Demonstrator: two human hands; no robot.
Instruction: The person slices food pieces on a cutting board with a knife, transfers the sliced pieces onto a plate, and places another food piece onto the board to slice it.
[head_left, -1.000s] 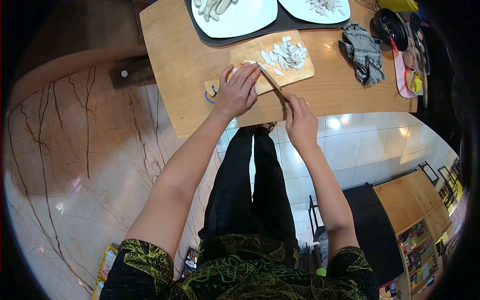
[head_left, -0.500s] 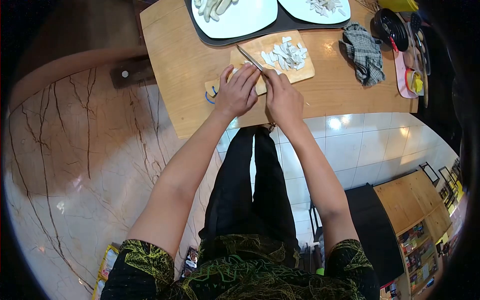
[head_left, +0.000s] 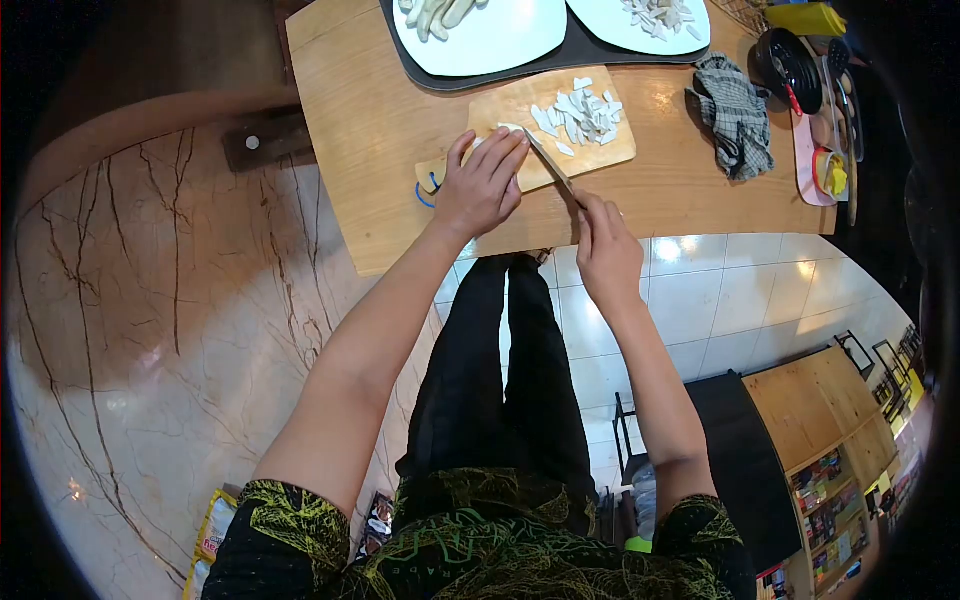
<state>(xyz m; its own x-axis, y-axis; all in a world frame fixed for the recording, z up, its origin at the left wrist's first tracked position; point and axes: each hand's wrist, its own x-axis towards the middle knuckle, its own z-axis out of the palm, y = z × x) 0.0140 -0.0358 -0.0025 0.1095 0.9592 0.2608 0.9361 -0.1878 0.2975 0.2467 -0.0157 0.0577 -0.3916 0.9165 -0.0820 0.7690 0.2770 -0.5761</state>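
Note:
My right hand (head_left: 608, 245) is closed round the handle of a kitchen knife (head_left: 552, 165). The blade points up and left, its tip close to my left fingertips. With bent fingers pressed together, my left hand (head_left: 482, 188) holds a white vegetable piece (head_left: 510, 127) down on the wooden cutting board (head_left: 617, 146); most of that piece is hidden. White slices (head_left: 588, 115) lie heaped on the right half of the board. A blue cord (head_left: 424, 197) loops from the board's handle, left of my left hand.
Behind the board, a dark tray (head_left: 480, 78) bears a white plate (head_left: 530, 45) of pale long pieces and another plate (head_left: 640, 42) of small slices. A checkered cloth (head_left: 735, 120) lies to the right, near a black bowl (head_left: 785, 65) and a pink board (head_left: 810, 165).
My right hand has moved right and toward me with the knife, so the blade now slants at the left fingertips. My left hand stays nearly in place on the board.

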